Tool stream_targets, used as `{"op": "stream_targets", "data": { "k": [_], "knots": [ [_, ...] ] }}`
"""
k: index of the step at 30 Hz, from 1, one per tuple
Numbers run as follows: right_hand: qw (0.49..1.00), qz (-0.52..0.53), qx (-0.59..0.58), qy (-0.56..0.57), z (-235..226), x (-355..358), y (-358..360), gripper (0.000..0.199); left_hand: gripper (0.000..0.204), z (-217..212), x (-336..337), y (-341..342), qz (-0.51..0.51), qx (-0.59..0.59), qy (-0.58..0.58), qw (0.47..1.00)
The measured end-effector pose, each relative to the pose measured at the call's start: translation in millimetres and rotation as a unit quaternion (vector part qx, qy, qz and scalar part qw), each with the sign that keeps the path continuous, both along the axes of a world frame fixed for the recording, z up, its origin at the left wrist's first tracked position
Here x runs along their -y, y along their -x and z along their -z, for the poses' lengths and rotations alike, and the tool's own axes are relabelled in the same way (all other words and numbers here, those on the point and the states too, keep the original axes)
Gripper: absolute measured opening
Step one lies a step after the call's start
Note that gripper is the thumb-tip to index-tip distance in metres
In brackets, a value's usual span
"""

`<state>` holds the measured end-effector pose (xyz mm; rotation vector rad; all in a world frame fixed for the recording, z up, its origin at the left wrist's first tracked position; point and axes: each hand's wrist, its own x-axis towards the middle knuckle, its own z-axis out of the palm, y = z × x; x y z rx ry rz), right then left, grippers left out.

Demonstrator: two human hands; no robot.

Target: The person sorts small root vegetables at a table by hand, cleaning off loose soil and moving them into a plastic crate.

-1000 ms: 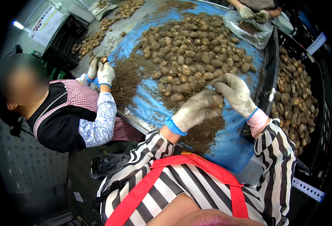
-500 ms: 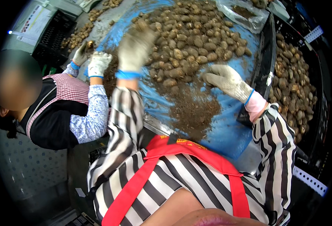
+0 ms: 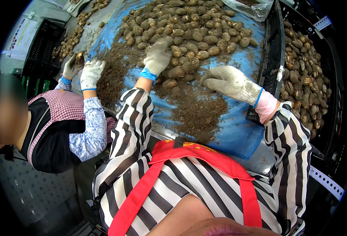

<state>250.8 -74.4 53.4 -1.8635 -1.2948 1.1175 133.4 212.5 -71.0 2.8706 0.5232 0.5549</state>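
My left hand [image 3: 158, 56], in a soiled white knit glove, reaches to the near left side of a pile of small brown taro [image 3: 197, 36]. Its fingertips are dark with soil and lie against the pile, so its grip cannot be made out. Over loose soil [image 3: 199, 118] at the pile's near right edge is my right hand [image 3: 230, 82], gloved too. Its fingers stretch leftward, lightly bent, with nothing visible in them. Pile and soil rest on a blue plastic sheet [image 3: 236, 135].
A black crate [image 3: 273, 51] borders the sheet on the right, with more taro [image 3: 305, 78] heaped inside. At left a co-worker's gloved hands [image 3: 83, 70] handle one taro. Clear plastic [image 3: 256, 10] lies at the back right; another black crate [image 3: 43, 43] stands far left.
My left hand has moved nearer to me and slightly right, now lower on the pile. My right hand has shifted a little left. The view has also shifted slightly.
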Motion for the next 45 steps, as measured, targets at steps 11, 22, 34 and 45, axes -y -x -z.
{"op": "stream_targets", "data": {
  "k": [11, 22, 34, 45],
  "knots": [
    [0.998, 0.065, 0.011, -0.014, 6.9, 5.6, -5.3, 0.031, 0.041, -20.0, 25.4, -24.1, -0.008, -0.19, 0.021, 0.982],
    [0.974, 0.172, -0.025, -0.148, -15.0, 1.8, 1.8, 0.041, 0.05, -78.9, 116.2, 29.0, 0.143, 0.174, 0.468, 0.854],
    [0.959, 0.241, -0.017, -0.148, 16.8, -2.5, -8.8, 0.03, 0.048, -116.4, 160.6, 39.8, 0.138, 0.164, 0.543, 0.812],
    [0.974, 0.042, 0.028, -0.221, -11.7, 1.4, 5.6, 0.063, 0.054, -98.8, 164.2, 37.7, 0.167, 0.197, 0.773, 0.579]
  ]
}}
